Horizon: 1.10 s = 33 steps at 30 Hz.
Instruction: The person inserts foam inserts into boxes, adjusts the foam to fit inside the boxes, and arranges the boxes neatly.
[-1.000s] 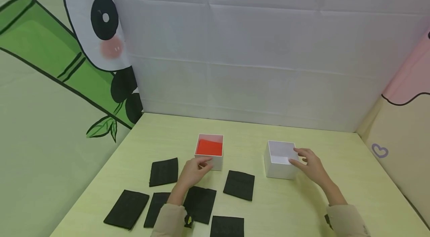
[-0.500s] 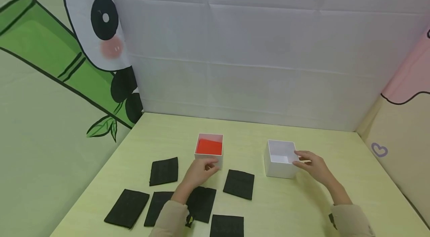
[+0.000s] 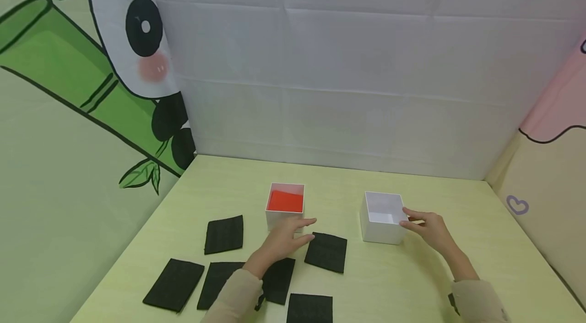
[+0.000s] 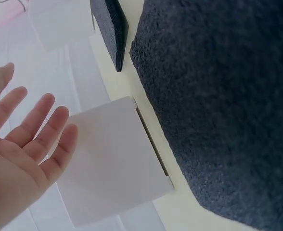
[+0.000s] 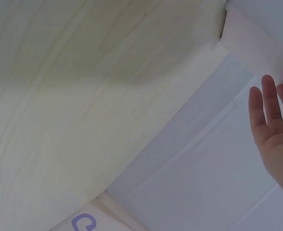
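Observation:
My left hand [image 3: 284, 241] hovers with spread fingers, overlapping the front of a white box [image 3: 273, 219] in the head view. A bright red sheet or block [image 3: 286, 201] lies inside that box. The left fingertips point right, just by a black square pad [image 3: 326, 253] on the table. In the left wrist view the hand [image 4: 26, 144] holds nothing. My right hand [image 3: 432, 231] has its fingertips at the right side of a second white box [image 3: 381, 232], whose inside shows white. The right wrist view shows these fingers [image 5: 271, 110] extended against the box wall [image 5: 257, 48].
More black pads lie about the pale wooden table [image 3: 366, 292]: one at upper left [image 3: 224, 234], one at far left [image 3: 174, 285], one at the front [image 3: 310, 309]. The left forearm [image 3: 240, 292] partly covers others. A white sheet [image 3: 339, 84] hangs behind.
My left hand has moved right and its fingers have spread, coming beside the right-hand black pad. The right hand has shifted only slightly at the second box. The boxes stay put.

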### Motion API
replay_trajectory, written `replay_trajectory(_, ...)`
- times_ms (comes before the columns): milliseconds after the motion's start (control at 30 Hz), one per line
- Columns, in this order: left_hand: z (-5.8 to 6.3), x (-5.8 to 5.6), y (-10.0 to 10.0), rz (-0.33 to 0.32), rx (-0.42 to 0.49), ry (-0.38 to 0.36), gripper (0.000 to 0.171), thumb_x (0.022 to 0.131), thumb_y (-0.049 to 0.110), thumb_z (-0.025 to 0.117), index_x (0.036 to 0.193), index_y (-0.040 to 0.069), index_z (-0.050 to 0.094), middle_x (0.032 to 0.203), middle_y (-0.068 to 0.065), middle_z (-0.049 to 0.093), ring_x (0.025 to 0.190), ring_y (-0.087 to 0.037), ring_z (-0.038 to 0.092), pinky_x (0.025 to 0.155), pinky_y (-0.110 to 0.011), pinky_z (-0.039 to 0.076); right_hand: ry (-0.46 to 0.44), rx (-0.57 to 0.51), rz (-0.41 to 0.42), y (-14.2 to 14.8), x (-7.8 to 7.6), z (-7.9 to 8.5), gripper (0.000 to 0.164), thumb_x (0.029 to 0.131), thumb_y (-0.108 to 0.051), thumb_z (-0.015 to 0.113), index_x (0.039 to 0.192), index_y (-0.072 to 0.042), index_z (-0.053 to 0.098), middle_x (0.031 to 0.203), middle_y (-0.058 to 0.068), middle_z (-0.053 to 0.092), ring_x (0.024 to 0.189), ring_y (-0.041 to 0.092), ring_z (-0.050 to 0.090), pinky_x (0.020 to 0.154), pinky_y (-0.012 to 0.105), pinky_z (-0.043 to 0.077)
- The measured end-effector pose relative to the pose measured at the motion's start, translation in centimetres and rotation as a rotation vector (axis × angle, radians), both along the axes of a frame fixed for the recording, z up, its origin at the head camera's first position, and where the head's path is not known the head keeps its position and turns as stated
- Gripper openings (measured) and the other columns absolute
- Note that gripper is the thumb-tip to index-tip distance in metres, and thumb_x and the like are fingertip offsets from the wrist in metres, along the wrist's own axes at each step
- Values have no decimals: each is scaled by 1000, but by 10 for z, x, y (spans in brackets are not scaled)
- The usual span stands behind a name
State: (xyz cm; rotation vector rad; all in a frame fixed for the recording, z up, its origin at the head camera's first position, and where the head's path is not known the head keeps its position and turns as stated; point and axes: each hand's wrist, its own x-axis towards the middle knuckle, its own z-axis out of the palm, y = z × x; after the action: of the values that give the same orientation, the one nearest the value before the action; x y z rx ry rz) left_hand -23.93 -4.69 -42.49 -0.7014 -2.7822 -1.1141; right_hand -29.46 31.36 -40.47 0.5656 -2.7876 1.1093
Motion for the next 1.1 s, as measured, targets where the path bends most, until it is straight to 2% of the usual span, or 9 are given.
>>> replay_trajectory(167,1,-1,3,-31,-71,-18,43,83,26,64,123,12,56,118,-3,56,108,-19,50,88,-37,40,35,18,-17,-1,1,1,40,77,-15,69,108,9,59,103,25,59,82,32,61,64,31,50)
replay_trajectory(400,-1,-1,11,-82,-144,-74,44,82,27,65,123,16,56,123,-7,51,114,-22,44,92,-39,36,86,-32,-42,0,1,-2,31,73,-10,72,97,9,65,99,22,62,75,24,62,60,23,48)
replay_trajectory(733,-6,-5,19,-144,-306,-57,47,78,30,69,121,16,58,126,-10,48,114,-22,43,93,-36,35,92,-122,-75,-1,0,-8,10,71,-7,74,75,0,67,89,20,65,66,6,59,53,22,45)
replay_trajectory(867,-6,-6,21,-179,-322,-74,47,76,29,71,120,14,59,126,-11,48,115,-23,43,93,-35,35,82,-130,-83,-1,0,-8,10,71,-7,74,72,-1,66,89,20,65,66,3,57,53,22,44)
replay_trajectory(1100,-8,-9,27,-190,-370,-96,42,74,28,73,113,15,64,126,-9,48,117,-20,42,95,-32,34,51,-125,-87,-2,-1,-6,12,72,-8,73,75,1,66,94,22,63,69,8,60,56,22,44)
